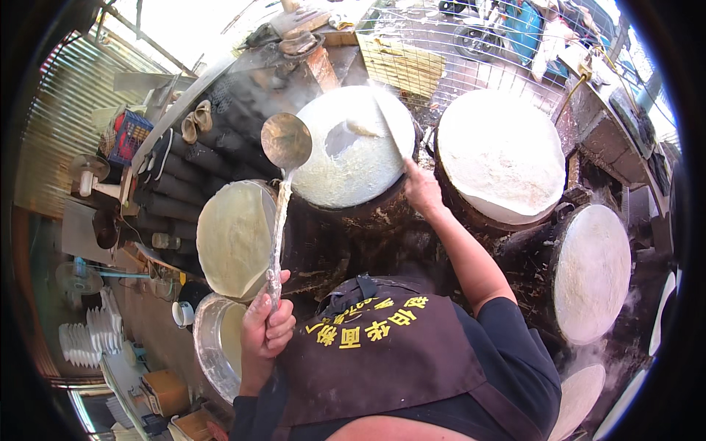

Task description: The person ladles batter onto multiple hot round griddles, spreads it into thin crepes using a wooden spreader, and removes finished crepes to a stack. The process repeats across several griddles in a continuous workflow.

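In my left hand [268, 323] is a ladle [283, 143], fingers wrapped round its batter-caked handle, its round metal bowl raised upright. My right hand [424, 189] closes on the near end of a long, thin, pale scraper [390, 121]. That scraper reaches away over the round griddle [413, 154] ahead of me. White batter [346, 173] covers most of this griddle, with a bare dark patch and a folded lump near its middle. Below my left hand stands a metal basin [206, 338] holding pale batter.
To the left is a round pan with a pale yellowish sheet [235, 239]. White sheets cover griddles at right [500, 158] and far right [592, 275]; another sheet [581, 400] lies lower right. Steam rises around them. Beyond are dark cylinders [176, 176] and a wire grid [471, 44].
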Tool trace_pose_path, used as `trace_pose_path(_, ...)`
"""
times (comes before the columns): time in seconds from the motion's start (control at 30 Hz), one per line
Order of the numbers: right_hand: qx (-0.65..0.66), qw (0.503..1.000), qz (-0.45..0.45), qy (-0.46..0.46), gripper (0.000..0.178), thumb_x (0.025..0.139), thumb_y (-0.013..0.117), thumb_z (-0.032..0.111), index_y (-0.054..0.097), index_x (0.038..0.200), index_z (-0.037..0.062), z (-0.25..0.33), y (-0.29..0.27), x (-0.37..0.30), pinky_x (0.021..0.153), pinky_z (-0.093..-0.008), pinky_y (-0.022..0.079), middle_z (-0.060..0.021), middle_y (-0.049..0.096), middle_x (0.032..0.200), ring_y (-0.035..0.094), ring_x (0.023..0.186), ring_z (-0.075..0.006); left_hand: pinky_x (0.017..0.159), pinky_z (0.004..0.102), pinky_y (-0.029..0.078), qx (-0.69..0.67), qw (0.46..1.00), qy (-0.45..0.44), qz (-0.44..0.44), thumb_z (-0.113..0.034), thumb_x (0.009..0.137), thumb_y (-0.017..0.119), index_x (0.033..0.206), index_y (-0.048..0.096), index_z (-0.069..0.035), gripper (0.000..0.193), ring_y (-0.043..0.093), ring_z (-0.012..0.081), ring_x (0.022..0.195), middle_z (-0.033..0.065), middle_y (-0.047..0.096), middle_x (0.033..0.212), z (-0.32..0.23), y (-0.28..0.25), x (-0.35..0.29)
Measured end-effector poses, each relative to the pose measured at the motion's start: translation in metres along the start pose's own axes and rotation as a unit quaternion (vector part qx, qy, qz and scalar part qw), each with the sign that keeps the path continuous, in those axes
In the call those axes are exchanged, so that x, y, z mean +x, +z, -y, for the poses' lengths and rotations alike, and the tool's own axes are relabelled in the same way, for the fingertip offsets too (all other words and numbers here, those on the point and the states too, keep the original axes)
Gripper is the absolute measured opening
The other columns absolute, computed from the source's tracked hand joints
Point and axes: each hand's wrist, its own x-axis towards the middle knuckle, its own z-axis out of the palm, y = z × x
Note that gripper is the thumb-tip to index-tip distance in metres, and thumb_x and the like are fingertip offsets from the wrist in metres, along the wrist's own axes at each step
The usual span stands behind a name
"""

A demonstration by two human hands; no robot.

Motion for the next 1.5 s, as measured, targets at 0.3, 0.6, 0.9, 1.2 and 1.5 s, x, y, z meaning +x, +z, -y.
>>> trace_pose_path(0.3, 0.107, 0.993, 0.031, -0.04, 0.049, 0.084, 0.051, 0.005, 0.05, 0.132, 0.0132, -0.008, 0.012, 0.024, 0.081, -0.0451, 0.052, -0.0251, 0.066, 0.095, 0.066, 0.087, -0.0364, 0.035, 0.0168, 0.031, -0.011, 1.0, 0.015, -0.011, -0.025, 0.1, 0.044, 0.144, 0.03, -0.011, 0.048, 0.032, 0.0056, 0.048, 0.001, 0.038, 0.068, 0.0, -0.009, -0.013)
trace_pose_path(0.6, 0.009, 0.98, 0.113, -0.161, 0.05, 0.083, 0.046, 0.002, 0.053, 0.131, 0.0151, -0.017, -0.013, 0.049, 0.086, -0.0428, 0.049, -0.0238, 0.063, 0.11, 0.063, 0.1, -0.035, 0.036, 0.017, 0.032, -0.028, 0.998, 0.001, -0.056, -0.022, 0.101, 0.043, 0.143, 0.03, -0.009, 0.046, 0.034, 0.0059, 0.05, 0.0016, 0.039, 0.071, 0.007, -0.02, -0.011)
trace_pose_path(0.9, 0.057, 0.961, 0.1, -0.253, 0.059, 0.078, 0.054, 0.003, 0.051, 0.134, 0.0216, -0.051, -0.057, 0.0, 0.084, -0.0414, 0.048, -0.0177, 0.065, 0.102, 0.062, 0.096, -0.0334, 0.035, 0.0155, 0.027, -0.005, 0.999, -0.027, -0.045, -0.022, 0.101, 0.04, 0.136, 0.041, -0.01, 0.037, 0.035, 0.0056, 0.051, 0.0019, 0.041, 0.072, -0.002, -0.036, 0.04)
trace_pose_path(1.2, 0.262, 0.958, 0.11, -0.029, 0.053, 0.086, 0.056, 0.007, 0.046, 0.138, 0.0127, -0.02, 0.008, -0.077, 0.063, -0.033, 0.051, -0.0136, 0.062, 0.08, 0.058, 0.062, -0.018, 0.037, 0.019, 0.033, 0.295, 0.929, 0.07, -0.213, -0.021, 0.097, 0.049, 0.132, 0.044, -0.015, 0.035, 0.041, 0.0044, 0.049, -0.0007, 0.047, 0.07, -0.014, -0.029, 0.144)
trace_pose_path(1.5, 0.45, 0.878, 0.128, 0.106, 0.06, 0.09, 0.051, 0.004, 0.035, 0.146, 0.0182, -0.003, 0.012, -0.126, 0.041, -0.0262, 0.044, -0.0035, 0.056, 0.069, 0.052, 0.048, -0.0088, 0.038, 0.0221, 0.036, 0.456, 0.854, 0.04, -0.247, -0.01, 0.094, 0.048, 0.119, 0.044, -0.014, 0.026, 0.042, 0.0067, 0.053, 0.0002, 0.045, 0.073, 0.001, -0.006, 0.157)
